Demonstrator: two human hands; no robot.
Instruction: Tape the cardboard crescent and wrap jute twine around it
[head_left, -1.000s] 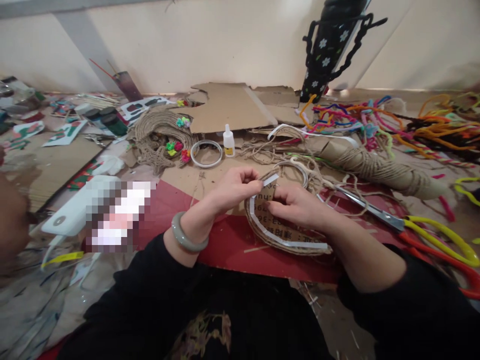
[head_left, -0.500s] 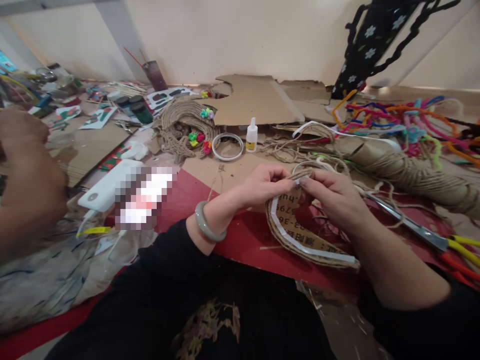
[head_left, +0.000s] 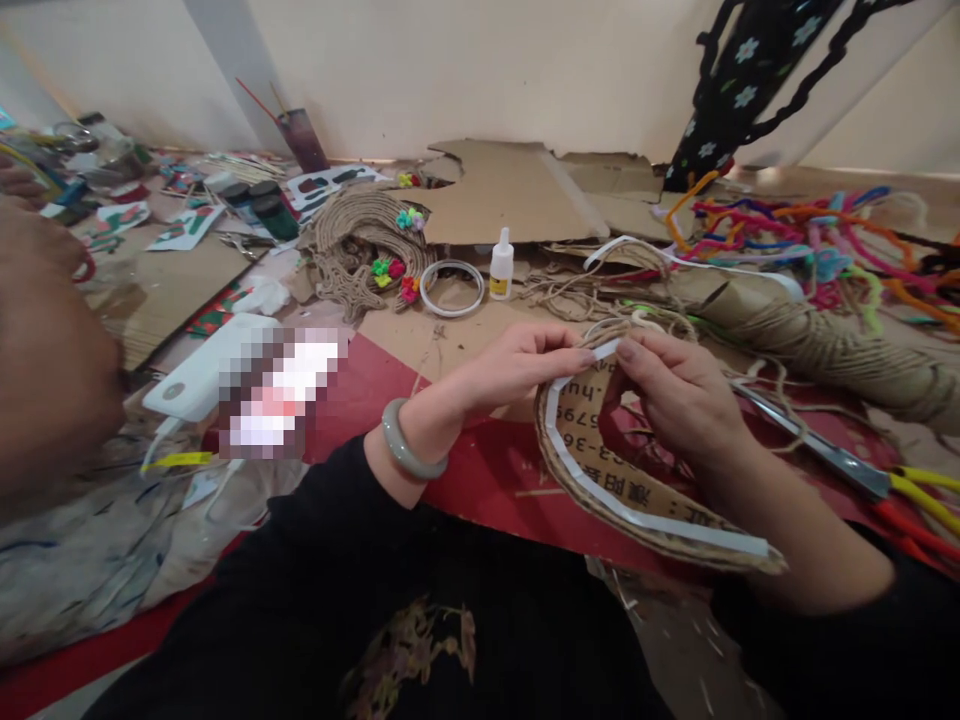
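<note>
Left of and beyond the hands, a twine-covered crescent trimmed with bright flowers (head_left: 358, 222) lies near an upright glue bottle (head_left: 501, 273), while the left hand (head_left: 517, 366) grips the upper part of a printed cardboard crescent (head_left: 581, 425) held between both hands. White tape (head_left: 671, 523) lines its outer curve and twine (head_left: 637, 540) edges that rim, so this part seems done; the printed face is uncovered and the visible inner curve untaped. The right hand (head_left: 671, 385) pinches the crescent's upper taped end, with scissors (head_left: 836, 455) beyond its forearm.
</note>
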